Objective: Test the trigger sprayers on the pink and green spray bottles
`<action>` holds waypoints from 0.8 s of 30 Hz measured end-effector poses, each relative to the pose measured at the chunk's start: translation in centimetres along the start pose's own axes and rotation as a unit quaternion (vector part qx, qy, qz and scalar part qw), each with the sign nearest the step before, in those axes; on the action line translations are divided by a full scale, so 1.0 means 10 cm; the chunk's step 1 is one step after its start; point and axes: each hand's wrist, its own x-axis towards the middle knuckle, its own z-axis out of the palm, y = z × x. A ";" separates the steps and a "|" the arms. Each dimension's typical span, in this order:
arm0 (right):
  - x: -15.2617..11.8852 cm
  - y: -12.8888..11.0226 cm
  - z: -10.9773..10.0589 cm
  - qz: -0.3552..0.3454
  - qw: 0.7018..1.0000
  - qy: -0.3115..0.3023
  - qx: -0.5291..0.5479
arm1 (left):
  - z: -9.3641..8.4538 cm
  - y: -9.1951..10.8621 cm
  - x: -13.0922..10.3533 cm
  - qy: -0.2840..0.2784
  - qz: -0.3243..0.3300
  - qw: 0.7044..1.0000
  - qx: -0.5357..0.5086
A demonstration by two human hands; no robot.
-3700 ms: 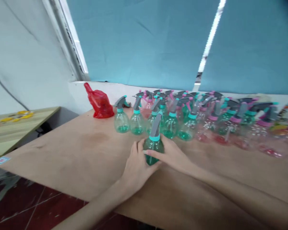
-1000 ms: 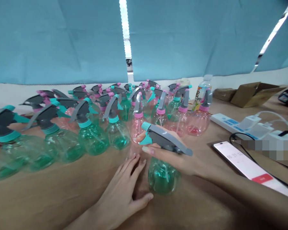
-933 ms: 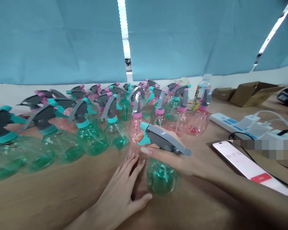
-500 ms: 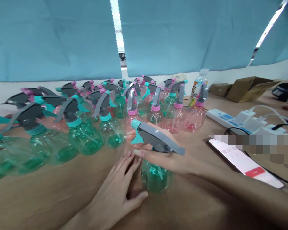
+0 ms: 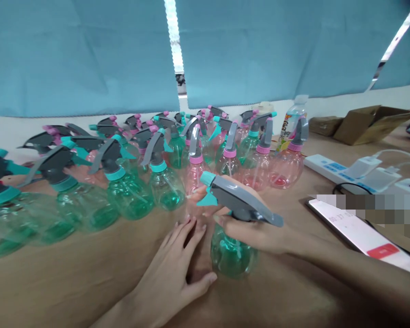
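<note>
One hand does the holding now. Four seconds or so back I see both hands around a green bottle, near the red bag; at present my right hand (image 5: 259, 238) alone grips a green spray bottle (image 5: 234, 257), thumb on the near side, other fingers behind. My left hand (image 5: 172, 269) lies spread on the table (image 5: 89, 282), holding nothing, fingertips just left of the bottle. Cannot tell if it is the same bottle. Since half a second ago the thumb is drawn in closer to the neck; I judge the grip is being adjusted, one hand carrying the work. Bottle stands, apparently on the tabletop, before the row of sprayers, a pink sprayer (image 5: 196, 171) among the nearest behind. Its turquoise nozzle (image 5: 208, 178) points left.

Writing: phone (image 5: 364, 232), at right, reads 00:37, last digits unclear; its red button (image 5: 382, 251) carries marks too small to read. Drink bottle (image 5: 291, 120) has dark, stylised lettering, illegible. Power strip (image 5: 328, 166): blue markings, unreadable. No label visible on the held bottle.
</note>
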 end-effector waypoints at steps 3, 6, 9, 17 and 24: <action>-0.01 -0.03 0.00 0.021 1.000 -0.001 0.008 | -0.01 -0.04 0.00 0.002 -0.001 1.000 0.012; -0.02 -0.03 0.00 0.032 0.999 0.001 -0.019 | -0.01 -0.08 0.00 0.006 -0.004 1.000 0.020; -0.05 0.05 0.00 0.041 0.996 0.006 -0.077 | -0.01 -0.09 -0.01 0.007 0.000 1.000 0.026; -0.08 0.10 -0.02 0.036 0.996 0.012 -0.085 | -0.03 -0.05 0.00 -0.010 -0.009 1.000 0.025; 0.01 -0.23 -0.01 0.030 0.991 0.024 -0.127 | -0.06 -0.02 0.02 -0.025 -0.017 0.999 0.030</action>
